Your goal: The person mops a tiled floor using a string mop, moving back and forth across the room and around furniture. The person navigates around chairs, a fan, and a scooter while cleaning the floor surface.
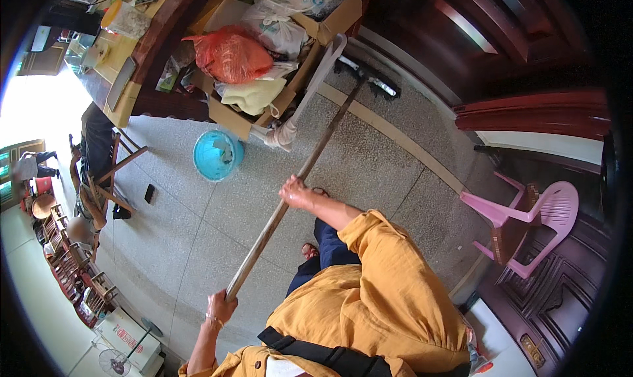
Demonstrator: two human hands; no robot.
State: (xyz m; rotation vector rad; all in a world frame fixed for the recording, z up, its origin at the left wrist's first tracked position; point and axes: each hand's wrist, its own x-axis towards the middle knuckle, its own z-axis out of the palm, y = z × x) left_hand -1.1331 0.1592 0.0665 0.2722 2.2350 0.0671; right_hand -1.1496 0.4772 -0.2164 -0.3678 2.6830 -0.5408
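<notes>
A broom with a long wooden handle point(330, 128) runs slantwise across the view. Its wide head point(377, 82), dark with pale parts, rests on the floor by the dark red wooden door at the far side. My left hand point(221, 307) is wrapped round the handle's near end. Farther along, my right hand point(295, 192) grips the middle of the same handle. Left of the handle stands a blue plastic bucket point(218, 155) with some scraps in it. Neither hand touches the bucket.
Cardboard boxes with a red plastic bag point(234, 54) stand beside a wooden table. A pink plastic chair point(527, 222) is at the right. At the left, a person point(86, 212) is near a wooden folding chair point(119, 166), and a black phone point(150, 193) lies on the floor.
</notes>
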